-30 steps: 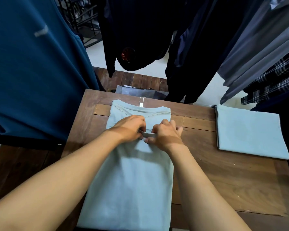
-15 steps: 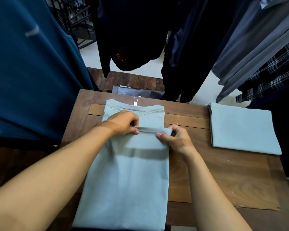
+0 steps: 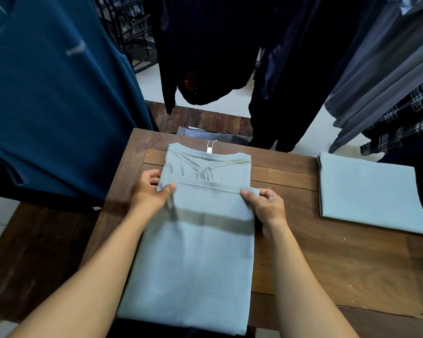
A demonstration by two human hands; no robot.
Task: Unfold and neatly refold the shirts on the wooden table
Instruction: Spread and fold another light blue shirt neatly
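The pale blue shirt (image 3: 193, 252) lies lengthways in the middle of the wooden surface (image 3: 327, 264). Its collar and white neck tag (image 3: 210, 147) point away from the person, and its near end reaches the near edge. It has been narrowed into a long panel, and a hemmed edge (image 3: 210, 186) runs across it just short of the neckline.

The left grip (image 3: 152, 193) has the left corner of that edge, thumb on top and fingers tucked in at the side. The right grip (image 3: 266, 206) pinches the right corner between thumb and curled fingers. Both are narrow holds on cloth, not open palms.

From where I stand it looks like thin, soft knit: light, limp and with no stiffness of its own. It will sag wherever it isn't held and will slide a little on the smooth wood. The two corners look like the right places to hold it, because keeping the edge taut between them keeps it straight. A hold in the middle would likely bunch it. The layers underneath could shift if one side is pulled harder than the other.

A second shirt of the same colour, the folded shirt (image 3: 369, 191), rests well apart at the right end of the surface. A teal sleeveless top (image 3: 47, 106), dark garments (image 3: 205, 45) and a plaid shirt (image 3: 405, 123) hang around the far side.
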